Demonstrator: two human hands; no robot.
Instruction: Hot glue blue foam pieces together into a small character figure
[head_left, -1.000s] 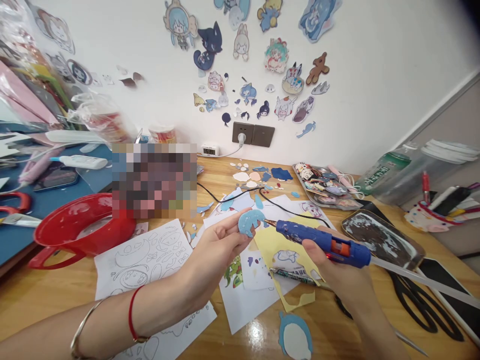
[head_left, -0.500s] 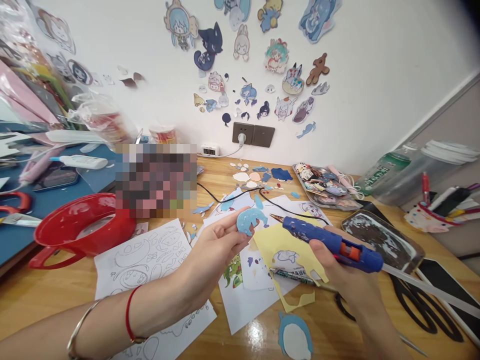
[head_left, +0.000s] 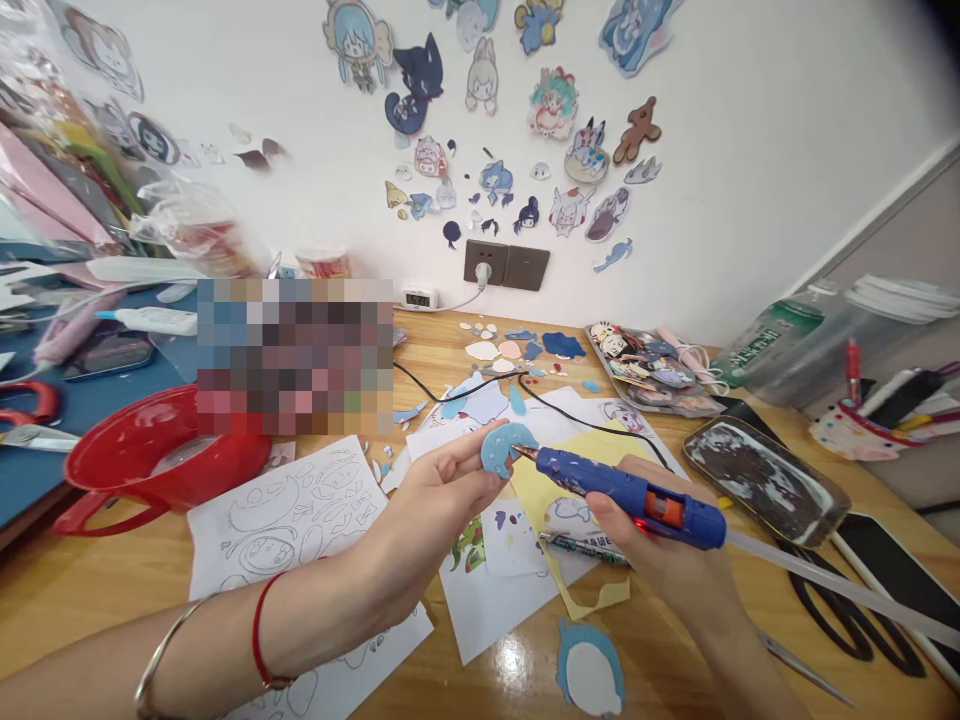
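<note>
A white wall (head_left: 720,180) dotted with cartoon cutouts (head_left: 555,102) rises behind a wooden table (head_left: 420,640) strewn with paper. On the table's left sits a red bowl (head_left: 161,440), partly over a blue surface (head_left: 26,480). Above the middle of the table, the right hand (head_left: 660,540) has its fingers wrapped around a blue glue gun (head_left: 630,498); its long axis runs left to right, nozzle pointing left and slightly up, and a clear glue stick (head_left: 832,585) trails out the back toward the right. The left hand (head_left: 442,490) pinches a small light-blue piece (head_left: 501,448) between its fingers, right at the nozzle.
</note>
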